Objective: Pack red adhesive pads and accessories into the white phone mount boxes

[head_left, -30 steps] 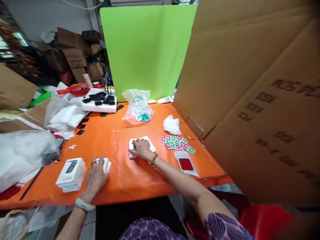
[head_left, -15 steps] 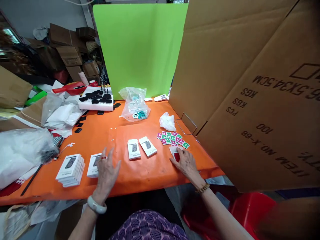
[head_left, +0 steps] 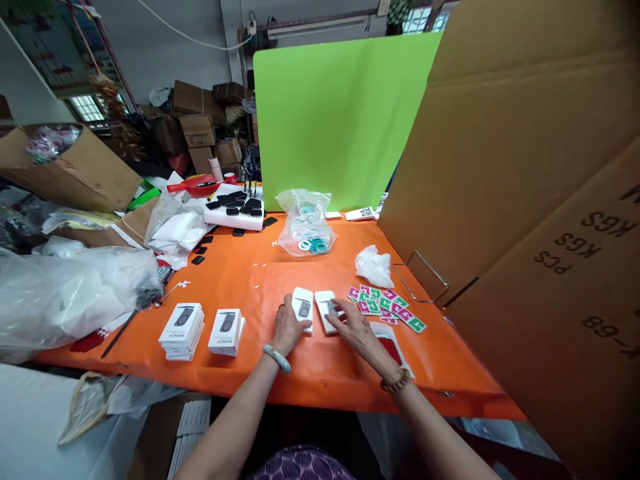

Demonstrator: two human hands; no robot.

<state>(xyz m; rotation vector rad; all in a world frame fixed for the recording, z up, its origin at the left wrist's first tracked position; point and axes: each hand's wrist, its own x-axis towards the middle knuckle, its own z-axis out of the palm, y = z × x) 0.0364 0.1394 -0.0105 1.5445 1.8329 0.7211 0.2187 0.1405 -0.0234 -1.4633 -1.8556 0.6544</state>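
My left hand (head_left: 289, 329) is closed around the left side of a small white printed box (head_left: 303, 309), its thumb across the lower part. Just to the right lies a second white box (head_left: 325, 305) with the same dark picture on its face. Over that box's right side is my right hand (head_left: 354, 328), fingers curved and apart; whether it presses on the box is hard to see. Partly behind my right wrist lies a red piece with white wrapping (head_left: 390, 347). Beyond the hand spreads a pile of pink and green cards (head_left: 385, 303).
Stacked white boxes (head_left: 181, 327) and a smaller stack (head_left: 226, 331) stand left on the orange table (head_left: 260, 377). A clear bag with teal rings (head_left: 306, 227) lies behind. A large cardboard carton (head_left: 500, 200) and a wire stand (head_left: 423, 280) bound the right side.
My left hand has moved right from the smaller stack to the left loose box. My right hand has left the red piece and moved left over the other box. The view has shifted.
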